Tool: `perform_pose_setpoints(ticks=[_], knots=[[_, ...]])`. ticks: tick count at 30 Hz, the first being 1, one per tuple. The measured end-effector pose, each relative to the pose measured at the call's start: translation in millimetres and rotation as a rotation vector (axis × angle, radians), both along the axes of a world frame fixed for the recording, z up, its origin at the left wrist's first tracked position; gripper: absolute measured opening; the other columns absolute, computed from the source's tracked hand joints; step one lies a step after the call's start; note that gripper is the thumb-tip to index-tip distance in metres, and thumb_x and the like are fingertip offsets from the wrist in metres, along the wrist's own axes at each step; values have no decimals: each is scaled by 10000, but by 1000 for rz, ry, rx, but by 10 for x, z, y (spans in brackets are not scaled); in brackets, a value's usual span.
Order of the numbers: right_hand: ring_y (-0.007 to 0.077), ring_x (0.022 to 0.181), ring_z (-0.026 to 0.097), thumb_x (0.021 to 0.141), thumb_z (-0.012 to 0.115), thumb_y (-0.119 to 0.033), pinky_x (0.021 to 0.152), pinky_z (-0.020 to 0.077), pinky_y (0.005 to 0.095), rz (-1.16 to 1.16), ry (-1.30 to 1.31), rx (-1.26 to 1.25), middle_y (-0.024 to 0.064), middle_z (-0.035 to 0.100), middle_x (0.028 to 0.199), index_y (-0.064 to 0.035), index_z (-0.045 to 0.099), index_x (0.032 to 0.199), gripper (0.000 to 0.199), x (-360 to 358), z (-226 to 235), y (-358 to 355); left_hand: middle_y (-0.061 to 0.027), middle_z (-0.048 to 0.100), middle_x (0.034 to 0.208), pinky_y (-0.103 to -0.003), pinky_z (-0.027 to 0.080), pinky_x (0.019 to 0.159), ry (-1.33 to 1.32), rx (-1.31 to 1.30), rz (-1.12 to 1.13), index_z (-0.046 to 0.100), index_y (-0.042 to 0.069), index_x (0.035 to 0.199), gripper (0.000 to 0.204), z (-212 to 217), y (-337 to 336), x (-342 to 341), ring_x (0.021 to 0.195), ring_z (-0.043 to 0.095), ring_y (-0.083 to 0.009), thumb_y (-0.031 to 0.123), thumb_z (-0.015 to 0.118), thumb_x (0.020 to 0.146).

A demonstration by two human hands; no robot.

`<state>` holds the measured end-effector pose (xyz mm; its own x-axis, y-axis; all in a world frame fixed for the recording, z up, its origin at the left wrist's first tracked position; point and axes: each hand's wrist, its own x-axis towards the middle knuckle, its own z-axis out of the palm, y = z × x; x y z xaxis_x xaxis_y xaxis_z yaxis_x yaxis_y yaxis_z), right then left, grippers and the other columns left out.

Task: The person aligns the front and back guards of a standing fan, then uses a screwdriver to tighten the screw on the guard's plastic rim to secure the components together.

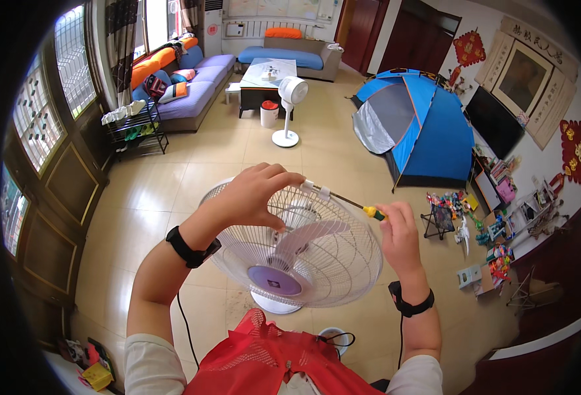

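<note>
In front of me stands a white pedestal fan [359, 263] with a wire grille, pale blades and a purple centre cap. My left hand [257, 194] grips the top of the grille, its fingers over the rim and its thumb toward the front wires. My right hand [399, 234] holds a screwdriver [372, 212] by its yellow and green handle. The thin shaft points left to a white clip [325, 193] on the grille's upper rim, close to my left fingertips. Whether its tip sits in a screw is too small to tell. Black bands circle both wrists.
A smaller white fan [285, 137] stands ahead on the tiled floor, by a white bin [269, 117] and a low table [264, 74]. A blue tent [432, 141] is at the right, with toys [455, 204] beyond it. A shoe rack [135, 131] and purple sofa [201, 92] line the left.
</note>
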<state>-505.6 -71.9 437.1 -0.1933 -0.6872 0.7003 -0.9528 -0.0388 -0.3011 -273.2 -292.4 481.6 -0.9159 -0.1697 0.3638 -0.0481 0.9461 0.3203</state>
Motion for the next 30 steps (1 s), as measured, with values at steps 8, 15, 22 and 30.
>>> perform_pose_setpoints(ticks=[8,15,22,30], knots=[[346,942,515,831,602,-75,787,460,366,11,-141,41,181,477,1049,-2,491,1063,267,-153,-165,68,-77,579,1115,-397,429,921,7,-5,-7,524,155,1268,856,-23,-10,14,1075,529,-297,192,881,490],[315,851,530,846,580,-64,742,451,353,76,-159,-133,157,509,964,11,535,974,155,-22,-80,-18,-64,579,1119,-399,420,927,12,-8,-5,517,182,1281,870,-46,-31,28,1074,531,-293,228,883,493],[319,897,512,796,585,-20,793,438,364,58,-215,34,162,490,979,17,508,971,195,-141,-156,1,-81,584,1120,-398,436,924,28,3,-26,533,155,1262,864,-17,-8,17,1089,529,-300,174,887,474],[315,895,506,790,613,-49,807,434,356,38,-185,49,159,479,977,10,498,991,240,-201,-235,38,-80,584,1124,-395,434,922,34,-3,-33,527,148,1275,886,-21,-12,18,1080,530,-297,194,891,469]])
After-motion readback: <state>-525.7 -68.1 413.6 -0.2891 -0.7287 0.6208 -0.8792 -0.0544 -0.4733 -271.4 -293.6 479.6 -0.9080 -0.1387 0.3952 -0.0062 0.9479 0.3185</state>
